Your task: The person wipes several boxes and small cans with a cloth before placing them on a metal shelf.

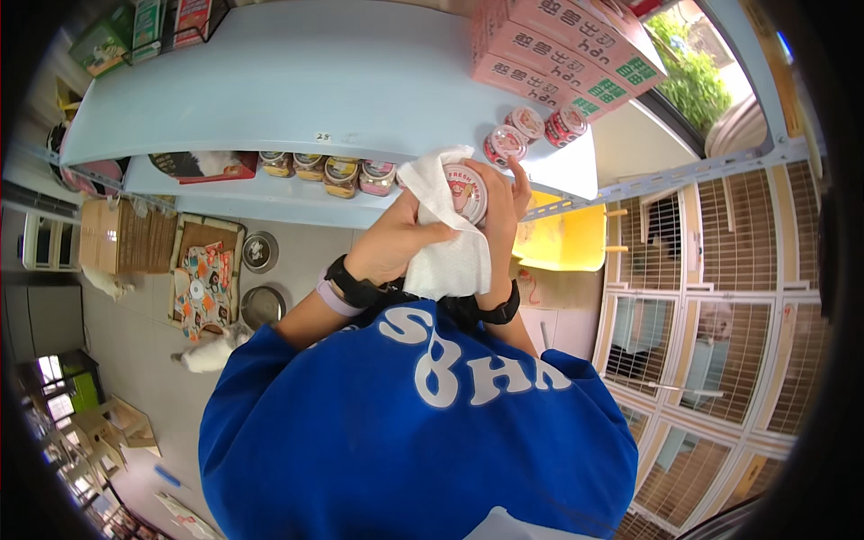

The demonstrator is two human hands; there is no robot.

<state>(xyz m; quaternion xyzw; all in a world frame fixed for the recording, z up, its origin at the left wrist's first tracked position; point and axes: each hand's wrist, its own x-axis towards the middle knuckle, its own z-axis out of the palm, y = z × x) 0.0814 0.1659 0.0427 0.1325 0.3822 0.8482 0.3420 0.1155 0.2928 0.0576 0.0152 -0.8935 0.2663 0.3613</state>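
Note:
In front of my chest, just off the shelf's front edge, I hold a round can [465,193] with a pale lid bearing a pink picture. My right hand [504,202] is wrapped round the can's right side. My left hand [389,245] grips a white cloth or paper towel [450,265] that lies against the can's left side and hangs below it. Several fingers are hidden behind the can and the cloth. Close beyond my right hand, small red-and-pink cans [506,144] stand together on the pale blue shelf [288,81].
Stacked pink cartons [549,63] occupy the shelf's back right. Several jars [342,175] line the lower shelf. To the right are a yellow plastic seat [562,238] and wire cages [693,270]. Metal bowls [261,252], a cardboard box [126,236] and a white animal [214,351] are at floor level, left.

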